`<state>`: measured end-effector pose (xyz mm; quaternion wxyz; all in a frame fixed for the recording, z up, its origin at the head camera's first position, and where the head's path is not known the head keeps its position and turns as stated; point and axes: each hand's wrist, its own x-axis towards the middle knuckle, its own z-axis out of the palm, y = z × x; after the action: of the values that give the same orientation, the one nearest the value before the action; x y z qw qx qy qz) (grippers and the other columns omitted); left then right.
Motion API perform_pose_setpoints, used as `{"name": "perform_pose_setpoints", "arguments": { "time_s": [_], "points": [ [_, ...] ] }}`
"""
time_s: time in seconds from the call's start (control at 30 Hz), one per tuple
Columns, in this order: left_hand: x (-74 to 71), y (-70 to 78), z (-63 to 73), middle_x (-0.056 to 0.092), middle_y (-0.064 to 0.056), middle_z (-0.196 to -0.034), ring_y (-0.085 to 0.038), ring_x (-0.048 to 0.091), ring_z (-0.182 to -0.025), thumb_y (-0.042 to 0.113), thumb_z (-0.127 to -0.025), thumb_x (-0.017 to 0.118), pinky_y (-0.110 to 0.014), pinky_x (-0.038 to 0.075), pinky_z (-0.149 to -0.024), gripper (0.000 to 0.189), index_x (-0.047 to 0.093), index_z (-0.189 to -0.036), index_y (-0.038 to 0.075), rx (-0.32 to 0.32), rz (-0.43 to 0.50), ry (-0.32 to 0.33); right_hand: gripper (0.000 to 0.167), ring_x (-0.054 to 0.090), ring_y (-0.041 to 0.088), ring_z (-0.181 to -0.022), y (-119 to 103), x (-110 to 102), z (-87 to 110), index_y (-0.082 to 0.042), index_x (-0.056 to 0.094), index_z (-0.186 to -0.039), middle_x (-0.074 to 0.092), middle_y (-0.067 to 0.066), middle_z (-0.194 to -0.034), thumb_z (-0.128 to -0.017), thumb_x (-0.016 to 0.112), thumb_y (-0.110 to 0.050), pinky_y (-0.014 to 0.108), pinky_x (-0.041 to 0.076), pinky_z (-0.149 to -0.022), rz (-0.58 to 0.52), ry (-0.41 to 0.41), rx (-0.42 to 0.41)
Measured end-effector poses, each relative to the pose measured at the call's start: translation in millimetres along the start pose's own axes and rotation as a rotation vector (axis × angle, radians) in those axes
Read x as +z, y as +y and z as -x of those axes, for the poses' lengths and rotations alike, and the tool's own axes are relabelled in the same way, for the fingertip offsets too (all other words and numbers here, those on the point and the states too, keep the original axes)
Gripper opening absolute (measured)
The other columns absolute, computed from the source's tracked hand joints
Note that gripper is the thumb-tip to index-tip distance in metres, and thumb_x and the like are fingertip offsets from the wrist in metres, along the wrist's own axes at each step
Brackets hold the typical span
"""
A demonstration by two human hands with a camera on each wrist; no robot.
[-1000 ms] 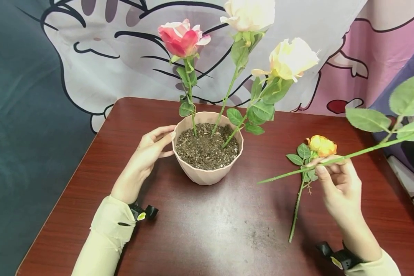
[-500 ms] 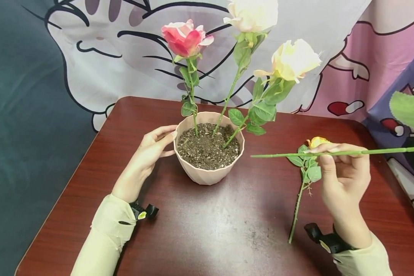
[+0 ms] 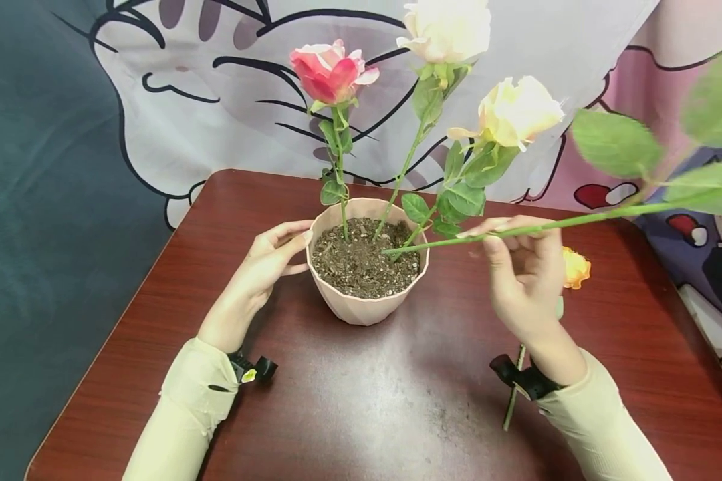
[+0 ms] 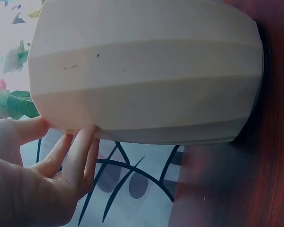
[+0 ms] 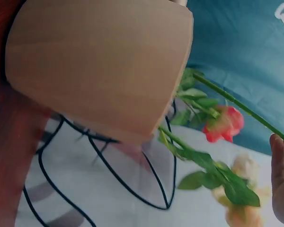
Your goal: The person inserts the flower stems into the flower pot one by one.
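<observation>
Behind the dark red-brown wooden tabletop (image 3: 349, 401) hangs a cartoon-printed cloth. At the right hand (image 3: 526, 280), the grip pinches a long green leafy flower stem (image 3: 577, 220), its cut end over the soil. The left hand (image 3: 259, 274) rests straight fingers on the pale pink faceted plastic pot (image 3: 367, 308). That pot holds dark soil (image 3: 361, 264) with three standing roses: pink (image 3: 331, 67), white (image 3: 448, 27), cream (image 3: 517, 110). An orange rose (image 3: 575, 267) lies on the tabletop behind the right hand.

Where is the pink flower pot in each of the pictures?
Head view: the pink flower pot sits mid-table, the left hand touching its left side.
Left wrist view: the pot fills the upper frame, fingertips against its rim.
Right wrist view: it fills the upper left.
Shared landmark: the black-lined cartoon cloth.
</observation>
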<state>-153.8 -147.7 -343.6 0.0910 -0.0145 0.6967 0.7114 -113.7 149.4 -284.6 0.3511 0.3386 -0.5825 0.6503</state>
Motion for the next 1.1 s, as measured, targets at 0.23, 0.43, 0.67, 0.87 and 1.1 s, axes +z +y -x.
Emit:
{"name": "perform_pose_setpoints", "arguments": {
  "time_s": [0.23,0.43,0.67,0.87,1.1],
  "points": [
    [1.6,0.9,0.9,0.055,-0.006,-0.120,-0.008,0.056,-0.102,0.022,-0.095,0.056,-0.028,0.056,-0.077,0.041,0.050,-0.131,0.005,-0.002,0.013,-0.004,0.037,0.063,0.009,-0.076,22,23,1.0,0.019,0.044,-0.094,0.065,0.021,-0.086,-0.093,0.058,-0.014,0.016,0.047,-0.059,0.211,-0.106,-0.045],
    [3.1,0.2,0.1,0.053,-0.010,-0.124,-0.012,0.054,-0.106,0.021,-0.095,0.055,-0.031,0.055,-0.077,0.041,0.050,-0.132,0.006,-0.002,0.006,-0.018,0.015,0.060,0.013,-0.068,36,33,4.4,0.015,0.047,-0.099,0.064,0.022,-0.088,-0.089,0.055,0.008,0.018,0.051,-0.060,0.282,-0.227,0.011],
    [4.2,-1.7,-0.2,0.053,-0.010,-0.124,-0.017,0.052,-0.111,0.022,-0.095,0.055,-0.033,0.055,-0.080,0.039,0.051,-0.131,0.007,-0.009,0.002,-0.023,0.019,0.061,0.012,-0.066,44,47,1.8,0.009,0.050,-0.099,0.066,0.016,-0.087,-0.083,0.059,0.014,0.016,0.051,-0.059,0.372,-0.334,-0.003],
    [1.6,-1.4,0.7,0.053,-0.009,-0.124,-0.016,0.052,-0.112,0.022,-0.095,0.055,-0.033,0.055,-0.080,0.039,0.052,-0.130,0.008,-0.009,0.010,-0.019,0.012,0.059,0.012,-0.061,48,56,-4.8,0.003,0.053,-0.098,0.067,0.009,-0.080,-0.089,0.059,-0.003,0.021,0.047,-0.053,0.457,-0.459,-0.056],
    [-2.4,-1.0,1.5,0.053,-0.009,-0.123,-0.018,0.051,-0.115,0.021,-0.095,0.055,-0.034,0.054,-0.082,0.038,0.051,-0.131,0.008,0.001,0.020,-0.021,0.013,0.061,0.014,-0.070,52,74,-15.3,0.000,0.057,-0.097,0.066,0.008,-0.081,-0.086,0.063,-0.003,0.028,0.052,-0.063,0.479,-0.604,-0.138]
  ]
}}
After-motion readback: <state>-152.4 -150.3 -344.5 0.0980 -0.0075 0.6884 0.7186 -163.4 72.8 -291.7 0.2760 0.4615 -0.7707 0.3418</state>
